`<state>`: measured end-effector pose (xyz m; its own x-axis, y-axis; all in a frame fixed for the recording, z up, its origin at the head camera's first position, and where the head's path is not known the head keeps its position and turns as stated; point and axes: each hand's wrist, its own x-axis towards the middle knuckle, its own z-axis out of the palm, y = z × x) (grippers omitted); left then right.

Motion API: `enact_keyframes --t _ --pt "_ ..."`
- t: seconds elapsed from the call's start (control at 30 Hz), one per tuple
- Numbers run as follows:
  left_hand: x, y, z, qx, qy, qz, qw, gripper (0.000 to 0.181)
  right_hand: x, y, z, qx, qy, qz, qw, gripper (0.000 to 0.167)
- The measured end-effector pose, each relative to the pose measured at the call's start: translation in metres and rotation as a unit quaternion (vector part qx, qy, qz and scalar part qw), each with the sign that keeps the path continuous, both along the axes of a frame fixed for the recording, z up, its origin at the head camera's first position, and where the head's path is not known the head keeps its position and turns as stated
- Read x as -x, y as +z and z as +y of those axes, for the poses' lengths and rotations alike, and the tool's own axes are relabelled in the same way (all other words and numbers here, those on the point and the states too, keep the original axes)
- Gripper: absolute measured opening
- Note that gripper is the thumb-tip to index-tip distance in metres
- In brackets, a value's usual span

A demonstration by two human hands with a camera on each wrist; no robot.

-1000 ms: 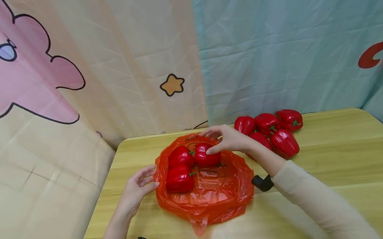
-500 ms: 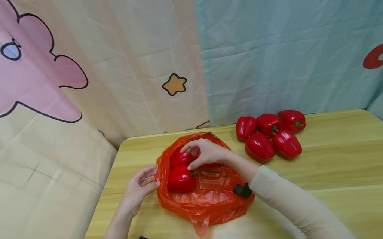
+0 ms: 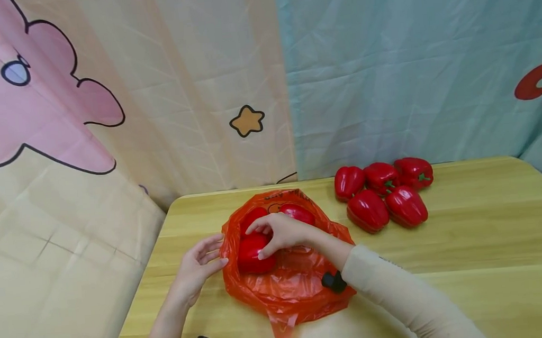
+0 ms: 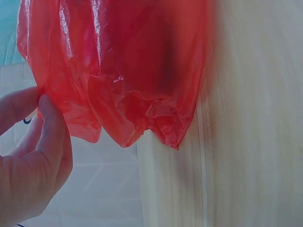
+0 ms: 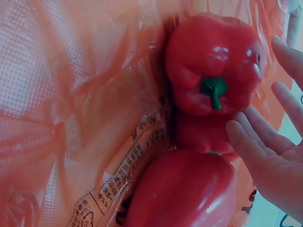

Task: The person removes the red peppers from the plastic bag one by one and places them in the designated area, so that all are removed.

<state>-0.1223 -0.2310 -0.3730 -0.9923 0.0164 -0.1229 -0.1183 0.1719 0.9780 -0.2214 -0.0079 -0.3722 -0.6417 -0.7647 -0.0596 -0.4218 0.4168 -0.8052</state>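
Observation:
In the head view, a red plastic bag (image 3: 303, 280) lies on the table with its mouth spread. Inside are three red bell peppers: the near one (image 3: 254, 259), the far-left one (image 3: 254, 216) and the far-right one (image 3: 298, 213). My left hand (image 3: 195, 268) pinches the bag's left rim between thumb and fingers, as the left wrist view shows. Above the near pepper is my right hand (image 3: 281, 233), its fingers apart. In the right wrist view the near pepper (image 5: 213, 61) shows its green stem, and the fingertips hover beside the peppers without closing round one.
Several more red bell peppers (image 3: 367, 211) sit in a cluster on the wooden table (image 3: 485, 216), right of the bag. A printed curtain (image 3: 364, 77) hangs behind the table. Black wrist mounts (image 3: 334, 282) stick out below both hands.
My right hand carried a pepper leftward over the bag, then let go; it has moved toward the near pepper. That pepper rests at the far right inside. My left hand stays at the rim.

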Motion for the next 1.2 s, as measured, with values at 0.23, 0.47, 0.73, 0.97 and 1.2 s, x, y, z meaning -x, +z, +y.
enact_keyframes --t 0.23,0.47,0.73,0.97,1.2 --pt "-0.002 -0.001 -0.002 0.002 0.002 0.002 1.0000 0.052 -0.003 -0.004 -0.004 -0.019 0.011 0.037 0.9991 0.048" --pt "-0.001 -0.003 -0.003 0.002 0.007 0.002 1.0000 0.052 -0.003 -0.006 -0.001 -0.024 0.033 0.048 0.9980 0.042" --pt "0.000 -0.004 -0.003 0.002 0.014 -0.001 0.9999 0.052 -0.003 -0.006 0.003 -0.020 0.035 0.065 0.9971 0.039" --pt "0.000 -0.003 -0.004 0.001 0.010 0.001 0.9999 0.052 -0.004 -0.004 0.009 -0.020 0.027 0.055 0.9979 0.038" --pt "0.001 -0.004 -0.002 0.003 0.009 0.005 0.9999 0.051 -0.004 -0.002 0.017 -0.023 0.036 0.048 0.9980 0.037"
